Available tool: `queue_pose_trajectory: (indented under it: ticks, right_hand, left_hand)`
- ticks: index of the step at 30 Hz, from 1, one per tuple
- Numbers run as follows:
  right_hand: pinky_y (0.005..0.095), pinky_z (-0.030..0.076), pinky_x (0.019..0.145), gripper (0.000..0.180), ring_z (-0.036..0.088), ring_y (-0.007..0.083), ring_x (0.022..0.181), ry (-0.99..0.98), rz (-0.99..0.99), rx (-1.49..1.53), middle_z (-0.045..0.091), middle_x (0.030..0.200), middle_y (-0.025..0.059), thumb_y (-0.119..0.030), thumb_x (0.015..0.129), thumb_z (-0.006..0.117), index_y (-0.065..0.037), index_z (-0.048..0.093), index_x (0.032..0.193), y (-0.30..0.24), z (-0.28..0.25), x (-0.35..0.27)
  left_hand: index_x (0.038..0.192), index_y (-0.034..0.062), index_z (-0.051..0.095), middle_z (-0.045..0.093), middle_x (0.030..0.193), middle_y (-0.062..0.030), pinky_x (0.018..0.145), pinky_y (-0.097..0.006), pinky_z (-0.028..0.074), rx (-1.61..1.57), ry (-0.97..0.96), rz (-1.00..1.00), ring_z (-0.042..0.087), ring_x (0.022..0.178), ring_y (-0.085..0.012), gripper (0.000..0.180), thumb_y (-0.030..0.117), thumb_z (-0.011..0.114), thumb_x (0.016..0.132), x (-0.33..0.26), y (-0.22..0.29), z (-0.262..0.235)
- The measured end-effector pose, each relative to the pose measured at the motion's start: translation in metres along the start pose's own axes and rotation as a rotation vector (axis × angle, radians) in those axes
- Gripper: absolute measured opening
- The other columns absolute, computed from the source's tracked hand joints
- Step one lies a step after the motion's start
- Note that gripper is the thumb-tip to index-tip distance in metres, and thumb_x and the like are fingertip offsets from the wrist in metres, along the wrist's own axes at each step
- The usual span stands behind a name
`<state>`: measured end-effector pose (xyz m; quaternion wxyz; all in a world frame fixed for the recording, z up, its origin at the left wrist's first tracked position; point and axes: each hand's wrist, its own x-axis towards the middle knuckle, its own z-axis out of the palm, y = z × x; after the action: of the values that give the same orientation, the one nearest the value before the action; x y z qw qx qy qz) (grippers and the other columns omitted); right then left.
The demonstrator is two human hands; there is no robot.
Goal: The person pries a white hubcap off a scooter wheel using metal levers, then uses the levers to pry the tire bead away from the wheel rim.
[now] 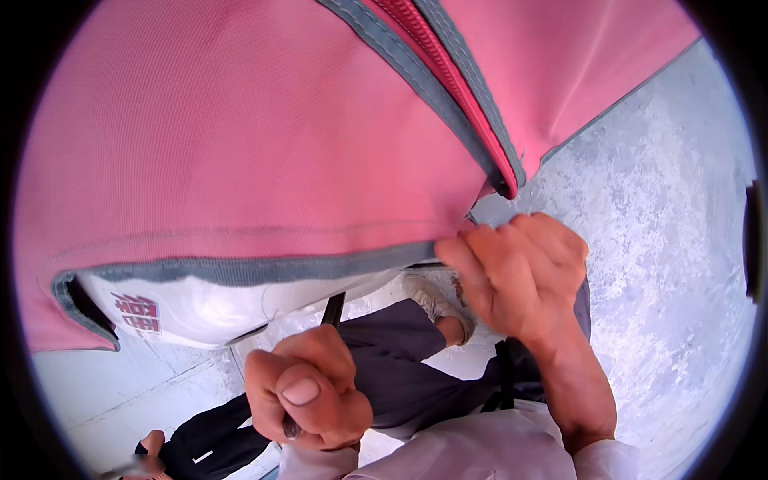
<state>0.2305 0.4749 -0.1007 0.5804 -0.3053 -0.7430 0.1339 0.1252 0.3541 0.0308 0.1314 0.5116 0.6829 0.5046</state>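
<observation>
A large pink fabric cover (240, 136) with grey edging fills the upper part of the view. My right hand (520, 276) is closed on the cover's lower edge, just below the bottom end of an opened-out red zip (448, 72). My left hand (308, 388) is a fist, thumb on top, around a slim dark rod-like tool (333, 309). One flat black end sticks up out of the fist, and a dark rounded end shows below the thumb; its kind is unclear. Under the cover's cut-out edge shows a smooth white panel (200, 308) with printed marks.
My legs in dark trousers (408, 368) and a light shoe (432, 296) are below the cover. At the lower left another person's dark-clothed leg (216, 440) and hand (152, 442) show. Worn pale floor (664, 240) spreads on the right.
</observation>
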Motion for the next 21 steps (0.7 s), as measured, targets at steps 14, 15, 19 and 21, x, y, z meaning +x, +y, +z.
queue_pose_trajectory:
  ticks: [14, 15, 19, 21]
  right_hand:
    - [0.0272, 0.039, 0.045, 0.028, 0.05, 0.0141, 0.055, -0.418, 0.154, -0.064, 0.051, 0.067, -0.0002, -0.019, 0.078, 0.085, -0.008, 0.059, 0.077, -0.015, -0.025, -0.005]
    - [0.0272, 0.039, 0.045, 0.028, 0.05, 0.0141, 0.055, -0.419, 0.155, -0.062, 0.051, 0.067, -0.0002, -0.019, 0.078, 0.085, -0.008, 0.059, 0.077, -0.013, -0.026, -0.008]
    - [0.0303, 0.043, 0.047, 0.026, 0.054, 0.0166, 0.059, -0.614, 0.163, -0.049, 0.052, 0.072, 0.0021, -0.017, 0.077, 0.083, -0.006, 0.06, 0.084, -0.008, -0.036, -0.017]
    - [0.0329, 0.043, 0.048, 0.027, 0.056, 0.0187, 0.06, -0.728, 0.206, -0.003, 0.054, 0.075, 0.0032, -0.015, 0.075, 0.082, -0.004, 0.061, 0.087, -0.007, -0.043, -0.016]
  left_hand:
    - [0.079, 0.0095, 0.029, 0.031, 0.046, -0.002, 0.037, -0.025, 0.016, 0.008, 0.072, 0.029, 0.021, 0.038, -0.0069, 0.034, 0.017, 0.049, 0.106, -0.002, 0.002, 0.001]
    - [0.08, 0.0095, 0.028, 0.031, 0.046, -0.002, 0.037, -0.026, 0.016, -0.039, 0.008, 0.024, 0.021, 0.038, -0.0074, 0.033, 0.017, 0.049, 0.105, -0.003, 0.0, -0.002]
    - [0.083, 0.01, 0.03, 0.032, 0.046, -0.0027, 0.032, -0.027, 0.021, -0.046, 0.049, 0.062, 0.025, 0.035, -0.0097, 0.033, 0.022, 0.049, 0.107, -0.006, -0.01, 0.002]
    - [0.084, 0.0101, 0.031, 0.032, 0.046, -0.0029, 0.031, -0.027, 0.022, -0.019, 0.106, 0.083, 0.026, 0.034, -0.0104, 0.034, 0.024, 0.048, 0.108, -0.009, -0.005, 0.001]
